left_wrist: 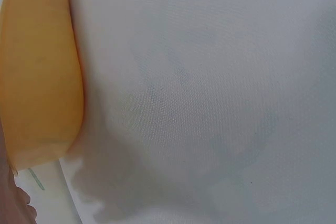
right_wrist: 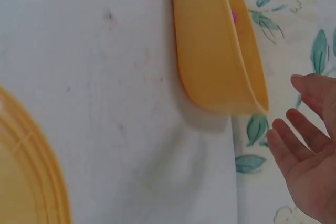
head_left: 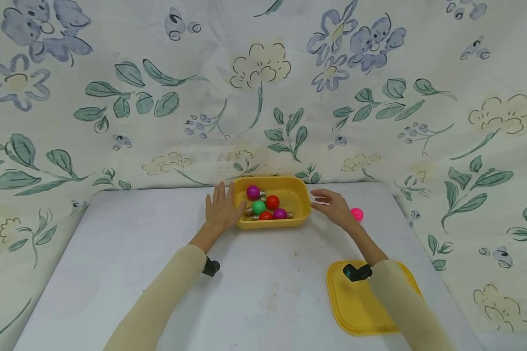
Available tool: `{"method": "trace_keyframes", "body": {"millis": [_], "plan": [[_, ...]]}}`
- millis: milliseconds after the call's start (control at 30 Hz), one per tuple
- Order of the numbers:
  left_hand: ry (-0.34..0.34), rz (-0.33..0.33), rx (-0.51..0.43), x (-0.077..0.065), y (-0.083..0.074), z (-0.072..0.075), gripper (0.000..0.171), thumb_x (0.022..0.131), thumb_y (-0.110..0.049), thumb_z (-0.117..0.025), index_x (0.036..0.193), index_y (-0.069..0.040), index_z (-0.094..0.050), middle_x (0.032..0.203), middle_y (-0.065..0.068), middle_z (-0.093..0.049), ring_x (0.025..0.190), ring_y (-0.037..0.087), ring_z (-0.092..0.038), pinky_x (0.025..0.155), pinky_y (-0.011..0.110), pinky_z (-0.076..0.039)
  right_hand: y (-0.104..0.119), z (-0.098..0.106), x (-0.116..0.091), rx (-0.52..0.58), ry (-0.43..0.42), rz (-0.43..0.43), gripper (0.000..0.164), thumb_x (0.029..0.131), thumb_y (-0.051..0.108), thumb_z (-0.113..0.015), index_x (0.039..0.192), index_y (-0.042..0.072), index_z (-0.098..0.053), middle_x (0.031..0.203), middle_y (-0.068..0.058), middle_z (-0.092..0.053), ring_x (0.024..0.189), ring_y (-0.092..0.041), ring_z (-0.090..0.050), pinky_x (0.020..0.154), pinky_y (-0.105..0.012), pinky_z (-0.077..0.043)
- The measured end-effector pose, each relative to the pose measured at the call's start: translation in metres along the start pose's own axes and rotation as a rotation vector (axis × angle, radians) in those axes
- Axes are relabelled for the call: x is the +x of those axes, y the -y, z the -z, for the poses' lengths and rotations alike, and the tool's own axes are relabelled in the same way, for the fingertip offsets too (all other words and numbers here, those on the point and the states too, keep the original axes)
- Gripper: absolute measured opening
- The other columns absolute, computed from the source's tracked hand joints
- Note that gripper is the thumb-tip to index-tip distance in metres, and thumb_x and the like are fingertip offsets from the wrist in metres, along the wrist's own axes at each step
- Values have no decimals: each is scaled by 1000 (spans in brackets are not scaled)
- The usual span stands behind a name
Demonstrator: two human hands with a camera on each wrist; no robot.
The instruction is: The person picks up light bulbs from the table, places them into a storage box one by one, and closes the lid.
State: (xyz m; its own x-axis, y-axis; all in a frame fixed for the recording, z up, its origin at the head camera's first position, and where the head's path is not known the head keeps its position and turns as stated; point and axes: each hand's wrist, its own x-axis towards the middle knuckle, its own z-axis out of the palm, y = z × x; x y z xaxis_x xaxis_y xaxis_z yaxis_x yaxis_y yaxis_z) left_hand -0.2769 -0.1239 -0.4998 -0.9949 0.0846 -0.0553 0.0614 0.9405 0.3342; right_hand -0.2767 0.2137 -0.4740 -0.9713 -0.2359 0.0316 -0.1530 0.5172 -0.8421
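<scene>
Here's the left hand (head_left: 221,209), fingers spread, up against the left end of the yellow box (head_left: 256,224), its thumb crossing the rim; whether it presses there, I can't tell. Over on the other end, the right hand (head_left: 334,207) has its fingers loosely bent and apart, pinching nothing, and the right wrist view shows a gap between fingertips and box.

The box sits between the two hands, right at the far edge of the table (head_left: 268,273). Inside, the bulbs crowd toward the left and the near side: a purple bulb (head_left: 253,192) at the back, a red bulb (head_left: 273,202) and a green bulb (head_left: 258,207) in the middle, then a second red bulb (head_left: 265,216) and a second purple bulb (head_left: 280,214) along the near wall. Metal screw bases show on several.

Outward now, and just beside the right wrist there's a pink ball-shaped piece (head_left: 357,214), outside the box on the table. Nearer the person, a yellow lid (head_left: 347,312) lies flat, the right sleeve (head_left: 404,302) crossing above it and hiding part of it. A black device (head_left: 357,273) at that cuff covers a little more; its twin (head_left: 211,266) sits by the left sleeve (head_left: 162,297).

Behind it all, a flowered cloth (head_left: 228,107) rises just past the box, closing off the far side.
</scene>
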Motion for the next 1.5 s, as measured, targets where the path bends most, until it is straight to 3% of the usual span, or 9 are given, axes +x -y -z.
{"method": "trace_keyframes", "body": {"millis": [200, 767, 1000, 1333, 1500], "plan": [[-9, 2, 8, 0, -1, 0, 79, 101, -52, -37, 159, -4, -15, 162, 27, -8, 149, 42, -8, 117, 61, -6, -13, 25, -15, -36, -24, 6, 46, 94, 10, -71, 136, -2, -57, 137, -23, -56, 123, -41, -56, 96, -48, -51], [1, 5, 11, 0, -1, 0, 79, 101, -52, -37, 159, -3, -13, 162, 28, -6, 150, 41, -5, 117, 61, -5, -57, 71, -38, -121, -117, -97, 50, 94, 11, -71, 139, -4, -54, 140, -25, -53, 129, -42, -50, 103, -53, -43], [-12, 3, 3, 1, -1, -1, 79, 101, -51, -39, 159, -3, -14, 162, 28, -8, 149, 41, -6, 117, 61, -5, -73, 78, -42, -149, -107, -151, 48, 96, 8, -66, 140, -7, -51, 141, -28, -50, 132, -44, -44, 108, -55, -37], [-7, 2, 7, 1, 0, -2, 79, 101, -51, -38, 159, -3, -14, 162, 28, -7, 149, 42, -6, 117, 62, -6, -88, 74, -47, -184, -58, -243, 52, 96, 12, -66, 143, -2, -48, 147, -28, -43, 134, -49, -40, 101, -58, -43], [-11, 1, -1, 1, 0, -1, 79, 101, -51, -38, 159, -3, -15, 162, 28, -8, 149, 42, -7, 117, 61, -7, -91, 71, -47, -185, -64, -243, 52, 95, 10, -66, 142, -3, -49, 146, -30, -43, 129, -50, -43, 99, -57, -46]]}}
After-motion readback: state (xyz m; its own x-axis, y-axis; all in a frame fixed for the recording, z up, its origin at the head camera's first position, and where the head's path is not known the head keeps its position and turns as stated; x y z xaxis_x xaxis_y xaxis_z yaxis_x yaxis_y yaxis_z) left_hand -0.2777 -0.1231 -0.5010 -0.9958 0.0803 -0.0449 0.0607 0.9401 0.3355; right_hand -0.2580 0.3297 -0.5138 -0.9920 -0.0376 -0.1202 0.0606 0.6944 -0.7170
